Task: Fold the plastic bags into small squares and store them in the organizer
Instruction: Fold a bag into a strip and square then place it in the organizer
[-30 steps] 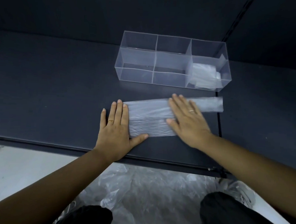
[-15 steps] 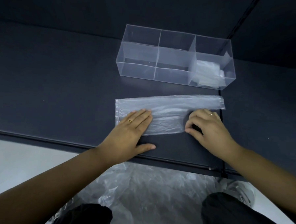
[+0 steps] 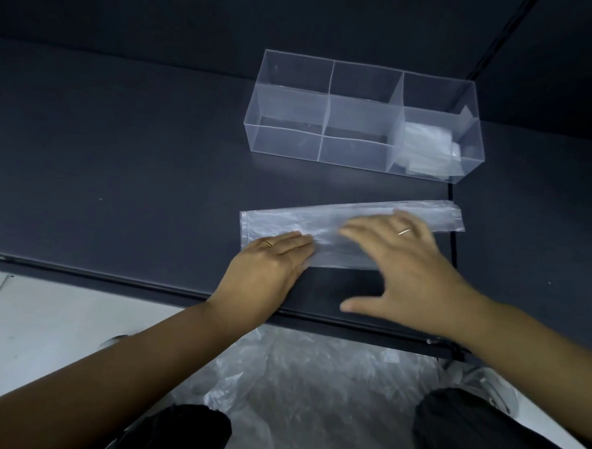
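Bag (image 3: 288, 220), a long folded strip, lies just before the organizer (image 3: 285, 139). My left hand (image 3: 268, 267) presses its left end flat-fingered; my right hand (image 3: 405, 264), fingers straight and spread, covers its middle. Slick film may unfold once pressure lifts.

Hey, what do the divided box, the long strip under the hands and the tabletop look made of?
Divided box: clear rigid plastic, perhaps acrylic; its walls are see-through with bright edges.
Strip: thin translucent plastic film, glossy and finely crinkled.
Tabletop: dark, matte, smooth; maybe laminate or painted board, hard to tell.
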`<state>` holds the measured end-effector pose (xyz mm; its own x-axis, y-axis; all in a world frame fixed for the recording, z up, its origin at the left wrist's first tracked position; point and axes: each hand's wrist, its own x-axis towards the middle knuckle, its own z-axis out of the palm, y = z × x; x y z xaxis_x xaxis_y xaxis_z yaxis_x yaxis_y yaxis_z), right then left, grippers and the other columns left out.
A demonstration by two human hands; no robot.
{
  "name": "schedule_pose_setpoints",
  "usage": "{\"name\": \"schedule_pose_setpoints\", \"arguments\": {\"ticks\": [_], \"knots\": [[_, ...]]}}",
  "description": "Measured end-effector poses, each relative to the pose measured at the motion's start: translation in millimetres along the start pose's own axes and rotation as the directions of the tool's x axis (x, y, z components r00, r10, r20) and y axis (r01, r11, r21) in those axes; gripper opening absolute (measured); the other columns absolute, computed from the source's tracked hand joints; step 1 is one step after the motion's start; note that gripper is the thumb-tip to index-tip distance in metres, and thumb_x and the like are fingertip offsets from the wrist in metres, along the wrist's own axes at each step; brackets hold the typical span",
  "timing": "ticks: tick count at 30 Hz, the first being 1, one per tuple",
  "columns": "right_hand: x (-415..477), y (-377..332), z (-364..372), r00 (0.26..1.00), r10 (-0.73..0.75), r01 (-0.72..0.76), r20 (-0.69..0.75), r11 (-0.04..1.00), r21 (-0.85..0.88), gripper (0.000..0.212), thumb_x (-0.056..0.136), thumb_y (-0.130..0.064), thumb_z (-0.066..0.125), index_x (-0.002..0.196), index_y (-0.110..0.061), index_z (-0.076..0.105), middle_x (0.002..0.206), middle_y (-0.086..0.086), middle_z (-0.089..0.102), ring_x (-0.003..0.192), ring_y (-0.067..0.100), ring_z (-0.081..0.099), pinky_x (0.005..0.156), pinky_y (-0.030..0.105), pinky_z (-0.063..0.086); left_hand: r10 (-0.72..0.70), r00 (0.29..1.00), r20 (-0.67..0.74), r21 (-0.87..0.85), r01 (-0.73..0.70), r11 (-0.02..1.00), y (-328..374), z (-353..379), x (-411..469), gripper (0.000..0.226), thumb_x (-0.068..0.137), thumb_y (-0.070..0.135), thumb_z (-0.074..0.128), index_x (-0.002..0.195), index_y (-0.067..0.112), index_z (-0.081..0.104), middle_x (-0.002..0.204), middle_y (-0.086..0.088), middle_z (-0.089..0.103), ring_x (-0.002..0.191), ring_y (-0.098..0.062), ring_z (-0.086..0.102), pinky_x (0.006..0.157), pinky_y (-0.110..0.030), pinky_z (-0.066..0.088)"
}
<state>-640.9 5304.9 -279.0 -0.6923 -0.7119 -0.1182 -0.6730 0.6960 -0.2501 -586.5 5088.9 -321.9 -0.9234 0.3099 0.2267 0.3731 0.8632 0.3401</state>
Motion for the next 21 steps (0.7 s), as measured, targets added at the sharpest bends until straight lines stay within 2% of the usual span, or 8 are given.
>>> {"name": "schedule_pose_setpoints", "arguments": {"ticks": [3,5,8,11,15,18,20,21], "knots": [[6.9,-0.2,20.3,0.994,0.005,0.000,-0.106,0.998,0.055,0.033,0.082,-0.031,0.072,0.112,-0.018,0.067,0.118,-0.006,0.064,0.111,0.019,0.058,0.105,0.029,0.022,-0.077,0.995,0.057,-0.113,0.083,0.990,-1.0,-7.2,-1.2,0.026,0.091,0.014,0.059,0.114,0.008,0.070,0.118,-0.006,0.069,0.112,-0.022,0.064,0.096,-0.031,0.047],[9.1,13.7,21.1,0.974,0.147,-0.091,-0.171,0.950,0.297,0.008,0.086,-0.015,0.069,0.093,-0.015,0.072,0.100,-0.007,0.070,0.095,0.016,0.064,0.095,0.029,0.041,-0.169,0.982,0.088,-0.228,0.185,0.956,-9.9,-14.8,-4.2,0.024,0.094,0.018,0.058,0.115,0.018,0.070,0.119,0.004,0.069,0.111,-0.010,0.061,0.095,-0.020,0.043],[12.7,39.2,16.9,0.911,0.410,-0.285,-0.050,0.712,0.642,0.010,0.089,-0.016,0.065,0.082,-0.019,0.072,0.085,-0.010,0.072,0.079,0.000,0.063,0.079,0.009,0.044,-0.418,0.897,0.146,-0.433,0.438,0.788,-30.4,-28.5,-7.9,0.013,0.090,0.021,0.066,0.097,0.024,0.076,0.097,0.017,0.073,0.089,0.010,0.062,0.081,-0.005,0.043],[19.1,48.9,18.9,0.835,0.550,-0.353,0.022,0.504,0.788,0.013,0.088,-0.017,0.067,0.077,-0.015,0.071,0.075,0.000,0.073,0.066,0.003,0.064,0.074,0.015,0.050,-0.629,0.734,0.254,-0.579,0.636,0.509,-51.0,-38.6,-3.6,0.015,0.085,0.021,0.071,0.074,0.029,0.076,0.073,0.015,0.073,0.068,0.005,0.063,0.071,-0.007,0.045],[31.1,47.4,26.2,0.761,0.648,-0.386,0.001,0.452,0.804,0.011,0.085,-0.021,0.071,0.079,-0.011,0.072,0.073,0.000,0.072,0.055,0.000,0.058,0.060,0.013,0.046,-0.705,0.607,0.366,-0.574,0.744,0.342,-63.3,-42.6,2.9,0.017,0.088,0.019,0.069,0.072,0.017,0.072,0.065,-0.001,0.071,0.059,-0.009,0.066,0.061,-0.015,0.051],[37.4,47.2,29.1,0.728,0.684,-0.418,-0.037,0.487,0.767,0.014,0.084,-0.025,0.073,0.072,-0.018,0.068,0.075,-0.004,0.071,0.067,0.006,0.064,0.066,0.017,0.046,-0.757,0.642,0.121,-0.366,0.738,0.567,-52.7,-39.4,0.6,0.011,0.089,0.018,0.064,0.081,0.014,0.070,0.076,0.000,0.072,0.068,-0.017,0.069,0.070,-0.029,0.052],[40.0,46.0,28.9,0.718,0.694,-0.446,-0.055,0.520,0.729,0.018,0.084,-0.026,0.073,0.067,-0.022,0.066,0.071,-0.007,0.068,0.068,0.009,0.063,0.066,0.022,0.047,-0.565,0.798,-0.212,-0.184,0.535,0.825,-26.7,-34.7,0.9,0.016,0.090,0.015,0.059,0.105,0.013,0.064,0.096,-0.006,0.064,0.090,-0.025,0.061,0.083,-0.036,0.047],[41.6,45.7,28.8,0.717,0.694,-0.459,-0.061,0.536,0.708,0.020,0.084,-0.026,0.073,0.066,-0.020,0.066,0.069,-0.006,0.068,0.067,0.011,0.062,0.066,0.025,0.047,-0.409,0.873,-0.265,-0.152,0.381,0.912,-10.0,-29.3,1.5,0.026,0.090,0.016,0.055,0.115,0.011,0.060,0.106,-0.009,0.060,0.100,-0.026,0.055,0.091,-0.038,0.043]]}}
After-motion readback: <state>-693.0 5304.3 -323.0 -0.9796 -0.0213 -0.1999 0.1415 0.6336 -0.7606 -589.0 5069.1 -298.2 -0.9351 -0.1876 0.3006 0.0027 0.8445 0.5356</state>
